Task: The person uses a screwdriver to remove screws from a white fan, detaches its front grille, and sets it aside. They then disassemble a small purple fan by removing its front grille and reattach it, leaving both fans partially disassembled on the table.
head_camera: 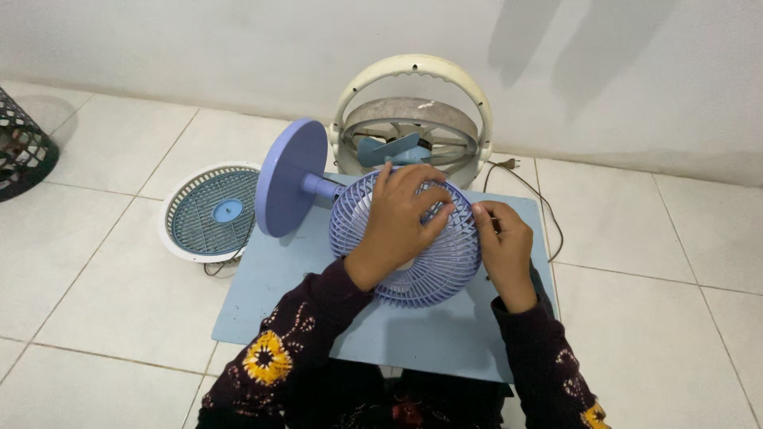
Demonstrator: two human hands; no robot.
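A small lilac desk fan lies on its side on a light blue board (pixel 429 334). Its round base (pixel 292 176) points left and its ribbed grille (pixel 433 266) faces up. My left hand (pixel 401 218) is spread flat on top of the grille, pressing it. My right hand (pixel 502 248) sits at the grille's right rim with the fingers pinched around a thin dark tool that is mostly hidden. Both sleeves are dark with yellow flower prints.
A cream box-fan frame with blue blades (pixel 413 119) leans against the wall behind the board. Its loose round grille (pixel 213 212) lies on the tiles at left. A black cord and plug (pixel 531 191) trail at right. A black mesh basket (pixel 22 147) stands far left.
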